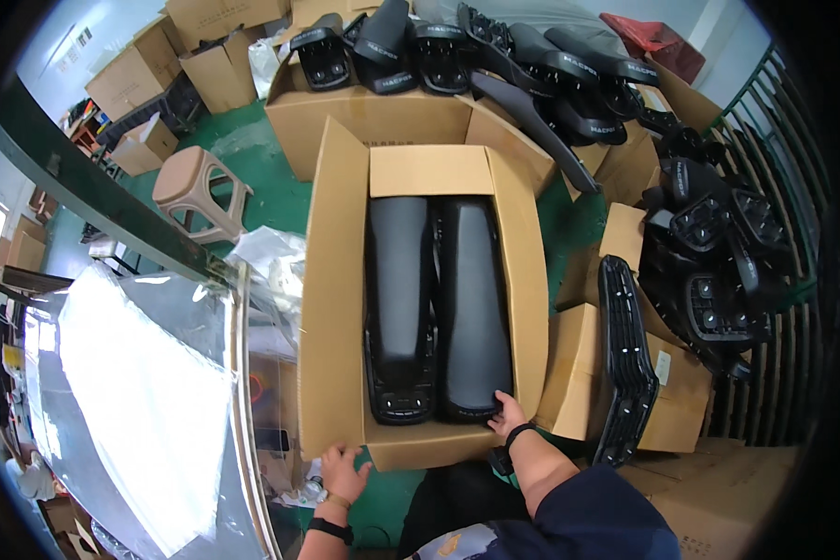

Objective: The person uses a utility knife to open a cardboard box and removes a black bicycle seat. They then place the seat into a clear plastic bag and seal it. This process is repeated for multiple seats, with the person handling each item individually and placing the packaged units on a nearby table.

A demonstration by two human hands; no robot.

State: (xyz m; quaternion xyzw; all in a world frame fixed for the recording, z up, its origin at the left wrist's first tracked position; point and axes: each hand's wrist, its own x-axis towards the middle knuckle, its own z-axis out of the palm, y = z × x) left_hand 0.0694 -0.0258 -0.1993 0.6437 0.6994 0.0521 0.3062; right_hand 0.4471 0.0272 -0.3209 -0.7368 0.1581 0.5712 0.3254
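Their right hand (507,415) is at the near end of the right black seat (473,322), can't really tell if it's gripping. Left hand (343,474) looks loosely open, right by the cardboard box (334,317). Left black seat (399,289) is in there too. Beige stool (187,175) off left.

Wearer's top (546,541) was dark navy; its right sleeve (607,509) was short and loose, plain cloth, ending about the elbow. A pale grey printed patch (476,539) showed on the front, with an orange-tan figure in it, too small to make out. Trousers (457,499) looked black. Left wrist carried two bands: a broad black band (330,530) and, nearer the bare left hand (345,476), a slim tan bracelet (337,501). Right wrist had one black strap (520,433); right hand (507,416) was bare too
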